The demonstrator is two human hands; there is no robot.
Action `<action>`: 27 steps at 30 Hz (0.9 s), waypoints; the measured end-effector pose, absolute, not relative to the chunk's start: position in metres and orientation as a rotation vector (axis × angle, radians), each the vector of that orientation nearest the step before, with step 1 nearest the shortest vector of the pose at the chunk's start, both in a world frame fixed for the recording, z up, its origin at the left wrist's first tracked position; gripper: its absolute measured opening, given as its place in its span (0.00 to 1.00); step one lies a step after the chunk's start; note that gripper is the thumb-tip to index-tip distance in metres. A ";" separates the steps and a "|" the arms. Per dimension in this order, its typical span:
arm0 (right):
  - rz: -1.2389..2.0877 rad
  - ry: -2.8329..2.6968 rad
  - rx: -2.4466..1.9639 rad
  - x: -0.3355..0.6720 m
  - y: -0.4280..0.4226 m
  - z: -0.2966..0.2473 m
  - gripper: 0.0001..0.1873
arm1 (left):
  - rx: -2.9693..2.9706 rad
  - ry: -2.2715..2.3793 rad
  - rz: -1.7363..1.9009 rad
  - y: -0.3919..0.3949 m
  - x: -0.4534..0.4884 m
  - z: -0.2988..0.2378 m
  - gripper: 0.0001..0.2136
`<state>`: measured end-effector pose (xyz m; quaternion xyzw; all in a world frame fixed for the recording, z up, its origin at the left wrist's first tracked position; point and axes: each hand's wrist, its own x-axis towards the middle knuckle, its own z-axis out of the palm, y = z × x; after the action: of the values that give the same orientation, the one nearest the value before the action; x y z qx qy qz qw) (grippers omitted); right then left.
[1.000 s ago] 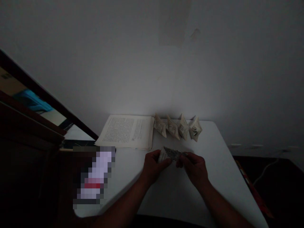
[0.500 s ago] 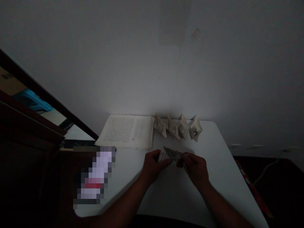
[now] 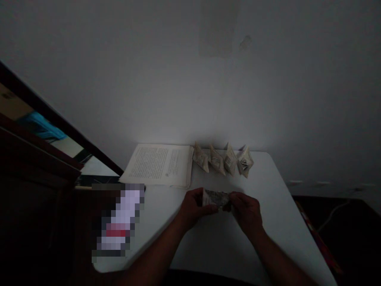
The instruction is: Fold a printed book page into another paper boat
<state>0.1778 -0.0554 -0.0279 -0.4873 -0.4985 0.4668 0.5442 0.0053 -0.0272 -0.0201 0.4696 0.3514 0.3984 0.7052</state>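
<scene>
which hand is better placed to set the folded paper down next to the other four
Right, probably. Both the left hand and right hand pinch the folded paper, but the four folded pieces end nearer the right hand.

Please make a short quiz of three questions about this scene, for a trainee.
1. How many folded paper shapes stand in the row at the far edge of the table?
2. True or false: the open book lies to the right of that row.
3. Which hands hold the folded paper: A left hand only, B right hand only, C both?

Key: 1. four; 2. false, it lies to the left; 3. C.
</scene>
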 end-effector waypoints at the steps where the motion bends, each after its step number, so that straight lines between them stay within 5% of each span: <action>1: 1.107 -1.181 -1.164 0.178 -0.055 -0.030 0.18 | 1.036 0.789 0.874 -0.027 0.005 -0.020 0.17; 7: 0.969 -1.206 -1.203 0.174 -0.055 -0.034 0.07 | 1.000 0.830 0.830 -0.026 0.004 -0.020 0.21; 10: 0.696 -1.357 -1.127 0.173 -0.056 -0.031 0.16 | 0.933 0.811 0.882 -0.025 0.004 -0.020 0.23; 17: 0.147 -1.803 -1.066 0.171 -0.056 -0.022 0.12 | 0.853 0.745 0.889 -0.024 0.002 -0.012 0.24; 21: 0.182 -1.801 -1.037 0.172 -0.053 -0.024 0.11 | 0.888 0.720 0.896 -0.022 0.001 -0.011 0.12; 27: 0.613 -1.544 -1.133 0.175 -0.054 -0.027 0.03 | 1.174 0.694 0.957 -0.020 -0.007 -0.018 0.18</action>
<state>0.1747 -0.0544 -0.0271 -0.4757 -0.6483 0.2575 0.5359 -0.0072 -0.0201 -0.0179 0.5213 0.3082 0.4251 0.6727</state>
